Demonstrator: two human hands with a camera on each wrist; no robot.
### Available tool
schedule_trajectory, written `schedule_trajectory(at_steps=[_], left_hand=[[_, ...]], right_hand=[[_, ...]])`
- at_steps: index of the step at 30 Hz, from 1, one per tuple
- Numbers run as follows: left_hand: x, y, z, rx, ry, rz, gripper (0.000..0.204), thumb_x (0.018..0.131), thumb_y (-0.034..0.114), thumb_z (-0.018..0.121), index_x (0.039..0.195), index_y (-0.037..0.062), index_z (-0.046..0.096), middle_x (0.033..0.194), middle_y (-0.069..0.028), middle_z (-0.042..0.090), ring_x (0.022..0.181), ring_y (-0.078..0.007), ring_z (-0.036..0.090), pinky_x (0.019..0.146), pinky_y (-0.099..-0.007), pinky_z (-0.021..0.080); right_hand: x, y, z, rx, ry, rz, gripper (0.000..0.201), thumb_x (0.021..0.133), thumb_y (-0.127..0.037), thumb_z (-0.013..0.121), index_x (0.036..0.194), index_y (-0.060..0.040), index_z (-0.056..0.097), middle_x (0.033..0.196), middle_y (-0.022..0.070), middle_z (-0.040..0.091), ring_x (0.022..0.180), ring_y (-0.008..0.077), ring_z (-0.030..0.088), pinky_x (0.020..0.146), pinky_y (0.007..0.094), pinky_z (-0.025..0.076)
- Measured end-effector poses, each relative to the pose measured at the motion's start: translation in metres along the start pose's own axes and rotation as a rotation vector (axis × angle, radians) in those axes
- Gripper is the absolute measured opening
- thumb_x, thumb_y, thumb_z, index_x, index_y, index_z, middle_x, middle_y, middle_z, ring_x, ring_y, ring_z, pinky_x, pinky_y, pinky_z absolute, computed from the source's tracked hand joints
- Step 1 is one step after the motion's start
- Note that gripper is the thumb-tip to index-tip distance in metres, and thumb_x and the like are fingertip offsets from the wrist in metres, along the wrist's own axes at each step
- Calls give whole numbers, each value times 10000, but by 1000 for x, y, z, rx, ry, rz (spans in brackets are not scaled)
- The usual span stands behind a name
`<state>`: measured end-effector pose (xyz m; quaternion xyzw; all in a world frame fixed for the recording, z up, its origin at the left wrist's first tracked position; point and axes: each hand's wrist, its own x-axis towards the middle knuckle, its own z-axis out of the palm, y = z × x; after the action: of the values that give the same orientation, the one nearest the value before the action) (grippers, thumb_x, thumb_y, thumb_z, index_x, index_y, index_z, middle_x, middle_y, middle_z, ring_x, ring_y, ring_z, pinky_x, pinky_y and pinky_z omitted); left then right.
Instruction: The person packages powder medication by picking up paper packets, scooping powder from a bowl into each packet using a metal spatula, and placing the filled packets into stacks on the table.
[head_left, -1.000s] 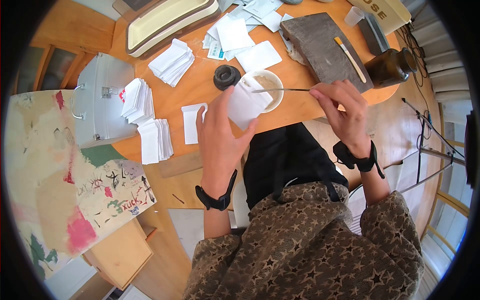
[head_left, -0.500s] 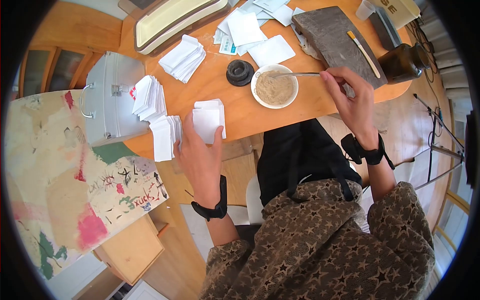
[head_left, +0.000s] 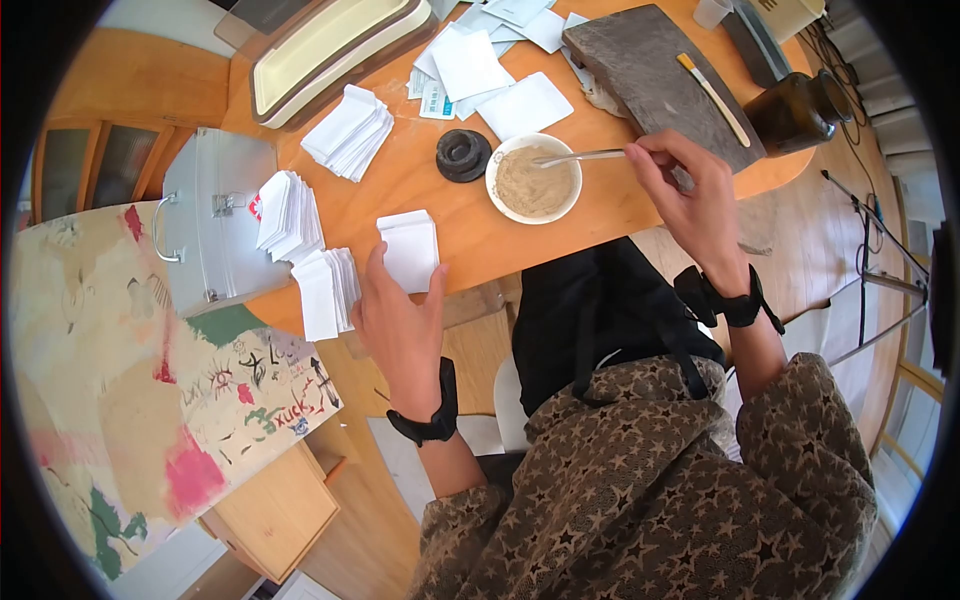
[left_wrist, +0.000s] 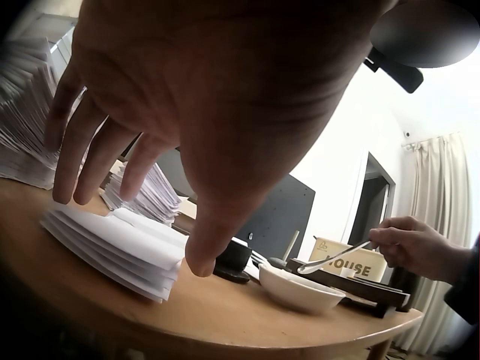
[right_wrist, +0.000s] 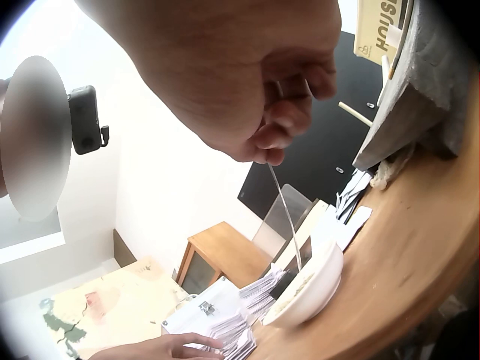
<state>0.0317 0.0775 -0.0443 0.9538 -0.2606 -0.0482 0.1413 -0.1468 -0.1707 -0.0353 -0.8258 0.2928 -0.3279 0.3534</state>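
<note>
My right hand (head_left: 688, 195) pinches the handle of a metal spoon (head_left: 590, 156) between thumb and fingers. The spoon's tip lies in tan powder (head_left: 530, 190) inside a white bowl (left_wrist: 300, 292). At the table's front edge, my left hand (head_left: 400, 325) spans a small stack of white paper packets (head_left: 408, 250), fingers at its left side and thumb at its right. In the left wrist view those fingers are spread and fairly straight, with the thumb (left_wrist: 201, 259) at the stack's corner. Left of the bowl sits a round black holder (head_left: 462, 155).
Fanned packet piles (head_left: 290, 215) stand to the left by a silver case (head_left: 215, 215). Behind are loose packets (head_left: 525, 105) and a cream tray (head_left: 335, 55). A dark slab (head_left: 650, 80) with a brush (head_left: 715, 100) and a brown jar (head_left: 795, 115) occupy the right.
My left hand has carried a white packet from beside the bowl to the stack on the left and laid it there. The spoon has gone from the packet's mouth into the powder.
</note>
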Motion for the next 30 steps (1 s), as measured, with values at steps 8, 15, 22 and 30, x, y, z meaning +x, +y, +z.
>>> schedule_trajectory(at_steps=[8,15,22,30], left_hand=[[-12,-1,-1,-19,-10,-3,742,808,341,833,1400,73,474,1364,-150,588,1249,-328,563,1073,-496,372],[-15,-4,0,3,-25,-14,785,798,344,845,1424,78,454,1392,-152,574,1275,-326,549,1076,-494,364],[-16,-3,0,-4,-15,9,815,797,311,850,1456,78,432,1437,-158,539,1320,-333,514,1088,-487,356],[-17,3,-9,-33,8,48,833,789,297,854,1472,84,428,1470,-162,513,1358,-343,485,1116,-476,344]], right_hand=[[2,2,-1,24,-61,99,136,950,-112,710,940,22,688,739,34,621,666,80,538,598,246,441],[3,8,3,36,-29,37,151,935,-138,719,940,6,673,690,102,607,566,158,529,554,289,451],[5,10,4,25,-40,37,157,933,-143,722,938,6,672,683,106,601,564,169,538,556,302,456],[5,11,5,43,-28,41,160,934,-143,722,928,8,669,665,111,585,543,177,518,538,304,441]])
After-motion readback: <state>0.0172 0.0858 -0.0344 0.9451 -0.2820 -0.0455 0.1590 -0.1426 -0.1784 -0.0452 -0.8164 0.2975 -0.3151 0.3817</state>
